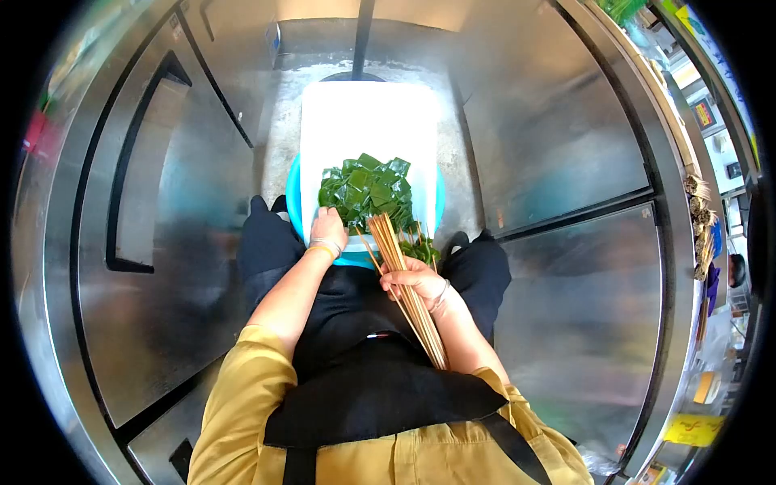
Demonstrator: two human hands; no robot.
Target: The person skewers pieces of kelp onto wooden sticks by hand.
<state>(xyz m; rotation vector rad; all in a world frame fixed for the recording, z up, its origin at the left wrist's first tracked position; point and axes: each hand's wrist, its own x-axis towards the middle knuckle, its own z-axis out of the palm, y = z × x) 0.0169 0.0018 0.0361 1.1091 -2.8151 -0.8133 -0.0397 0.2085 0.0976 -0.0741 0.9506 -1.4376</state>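
Observation:
A pile of glossy dark green, square-cut leafy pieces, like kelp [368, 192], lies on the near half of a white cutting board [369, 121]. My left hand [328, 228] is at the pile's near left edge, its fingers curled together. What they pinch, if anything, is hidden. My right hand [415, 280] is wrapped round a thick bundle of bamboo skewers [386, 236], which slants from the board's near edge back toward my right forearm. Just beyond that hand, more green pieces [422, 250] sit with thin skewers sticking up among them.
The board rests over a blue basin [294, 194] between my knees. Stainless steel cabinet doors stand close on the left [186, 194] and right [558, 105]. Wet-looking grey floor [465, 190] shows around the board. A cluttered counter [699, 226] runs along the far right.

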